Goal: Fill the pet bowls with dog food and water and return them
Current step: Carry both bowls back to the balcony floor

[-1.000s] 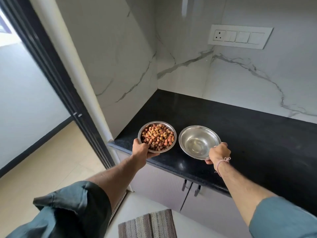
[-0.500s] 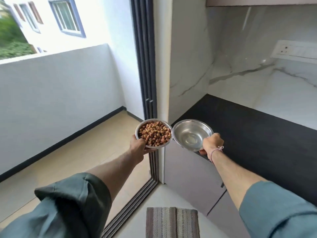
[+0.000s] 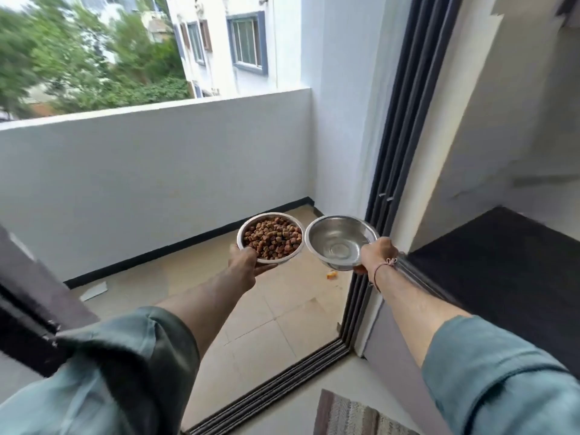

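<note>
My left hand (image 3: 246, 262) grips the near rim of a steel bowl (image 3: 270, 238) filled with brown dog food kibble. My right hand (image 3: 378, 254) holds a second steel bowl (image 3: 340, 241) by its right rim; a little clear water lies in its bottom. Both bowls are held level in the air, side by side and almost touching, over the balcony doorway. Both arms are stretched forward.
A tiled balcony floor (image 3: 273, 309) lies ahead, bounded by a white parapet wall (image 3: 157, 171). A dark sliding door frame (image 3: 398, 120) and floor track (image 3: 276, 384) mark the threshold. The black counter (image 3: 508, 265) is at right, a striped mat (image 3: 348, 416) underfoot, a small orange object (image 3: 331, 274) on the tiles.
The view has swung left from the counter toward the balcony. Both bowls were lifted off the counter and carried along, and now hang over the doorway.
</note>
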A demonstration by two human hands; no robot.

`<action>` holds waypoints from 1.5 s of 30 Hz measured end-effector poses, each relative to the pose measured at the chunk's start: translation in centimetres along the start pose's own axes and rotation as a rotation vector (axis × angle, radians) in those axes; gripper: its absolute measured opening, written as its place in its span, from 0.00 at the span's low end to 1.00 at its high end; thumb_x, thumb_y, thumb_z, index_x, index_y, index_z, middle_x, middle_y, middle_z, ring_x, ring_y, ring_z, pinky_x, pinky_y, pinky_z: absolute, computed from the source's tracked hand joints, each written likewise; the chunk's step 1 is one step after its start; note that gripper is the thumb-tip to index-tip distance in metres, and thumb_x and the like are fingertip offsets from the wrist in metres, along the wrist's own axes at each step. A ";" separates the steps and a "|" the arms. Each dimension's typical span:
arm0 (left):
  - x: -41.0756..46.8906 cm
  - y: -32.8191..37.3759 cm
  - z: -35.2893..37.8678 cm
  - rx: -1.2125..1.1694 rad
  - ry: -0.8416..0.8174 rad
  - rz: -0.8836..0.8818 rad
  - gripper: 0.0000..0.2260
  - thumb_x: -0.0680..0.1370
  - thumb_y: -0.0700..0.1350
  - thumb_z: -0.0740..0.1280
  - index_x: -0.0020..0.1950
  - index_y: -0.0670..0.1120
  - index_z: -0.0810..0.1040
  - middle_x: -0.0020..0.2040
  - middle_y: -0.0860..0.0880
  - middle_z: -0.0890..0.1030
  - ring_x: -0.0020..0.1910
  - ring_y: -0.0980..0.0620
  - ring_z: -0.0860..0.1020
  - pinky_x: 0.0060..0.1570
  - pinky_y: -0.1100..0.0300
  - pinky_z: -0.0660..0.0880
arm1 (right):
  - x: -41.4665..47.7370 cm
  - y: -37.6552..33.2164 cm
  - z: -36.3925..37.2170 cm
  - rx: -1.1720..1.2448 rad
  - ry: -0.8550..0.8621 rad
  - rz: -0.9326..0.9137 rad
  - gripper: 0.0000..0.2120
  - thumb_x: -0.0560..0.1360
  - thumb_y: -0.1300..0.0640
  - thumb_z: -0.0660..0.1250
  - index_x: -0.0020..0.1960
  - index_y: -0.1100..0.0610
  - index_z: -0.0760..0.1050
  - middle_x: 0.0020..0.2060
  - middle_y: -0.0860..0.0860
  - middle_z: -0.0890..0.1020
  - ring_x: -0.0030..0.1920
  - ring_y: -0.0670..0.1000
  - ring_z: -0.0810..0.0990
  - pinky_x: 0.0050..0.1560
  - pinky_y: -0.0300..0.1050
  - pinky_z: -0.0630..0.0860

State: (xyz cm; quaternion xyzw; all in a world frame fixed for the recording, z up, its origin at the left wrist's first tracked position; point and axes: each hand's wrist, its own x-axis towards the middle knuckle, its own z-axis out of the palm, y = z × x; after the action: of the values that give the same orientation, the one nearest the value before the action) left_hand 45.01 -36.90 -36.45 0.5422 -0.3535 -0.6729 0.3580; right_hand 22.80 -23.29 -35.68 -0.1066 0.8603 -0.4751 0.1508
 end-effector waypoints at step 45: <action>48.2 18.1 -8.5 -0.180 0.538 -0.060 0.22 0.78 0.24 0.52 0.63 0.49 0.62 0.61 0.40 0.70 0.40 0.35 0.81 0.22 0.46 0.79 | 28.5 -25.0 51.7 -0.166 -0.554 -0.134 0.14 0.74 0.67 0.63 0.59 0.64 0.71 0.53 0.59 0.77 0.48 0.65 0.81 0.17 0.52 0.77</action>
State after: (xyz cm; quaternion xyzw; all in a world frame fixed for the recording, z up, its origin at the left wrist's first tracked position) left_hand 47.64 -88.25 -45.16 0.6776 -0.1685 -0.5438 0.4656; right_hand 15.92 -86.40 -44.94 -0.3010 0.8133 -0.3647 0.3390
